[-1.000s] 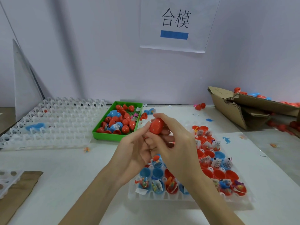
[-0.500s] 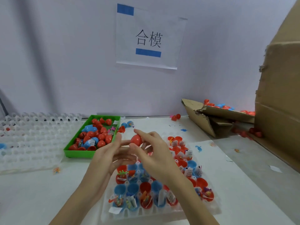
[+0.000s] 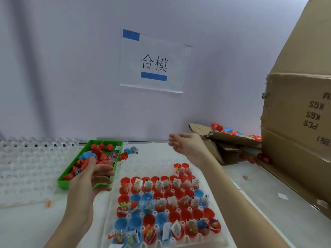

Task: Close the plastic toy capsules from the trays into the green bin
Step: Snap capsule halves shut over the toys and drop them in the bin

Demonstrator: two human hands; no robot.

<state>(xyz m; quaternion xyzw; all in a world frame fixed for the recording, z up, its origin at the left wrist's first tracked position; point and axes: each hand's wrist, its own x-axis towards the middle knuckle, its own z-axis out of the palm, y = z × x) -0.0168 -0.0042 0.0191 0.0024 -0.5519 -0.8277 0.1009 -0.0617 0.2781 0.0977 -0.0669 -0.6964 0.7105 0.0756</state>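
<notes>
The green bin (image 3: 63,183) holds several closed red and blue capsules (image 3: 97,153). My left hand (image 3: 89,179) hovers over the bin's near right corner, fingers spread and loose. A red capsule (image 3: 84,165) lies in the bin right at its thumb tip. My right hand (image 3: 186,145) is raised above the table behind the tray, fingers loosely curled and holding nothing; it is blurred. In front of me the clear tray (image 3: 220,237) carries several open red and blue capsule halves (image 3: 161,217) with small toys and paper slips inside.
Empty clear trays (image 3: 26,167) cover the table to the left. Loose capsule halves (image 3: 128,153) lie between bin and tray. A torn cardboard box (image 3: 231,138) with capsules sits at the back right. A large carton (image 3: 297,140) stands at the right edge.
The hands have parted. My left hand moved left over the green bin, and the red capsule both hands held is out of my right hand. My right hand rose to the right. The camera tilted up.
</notes>
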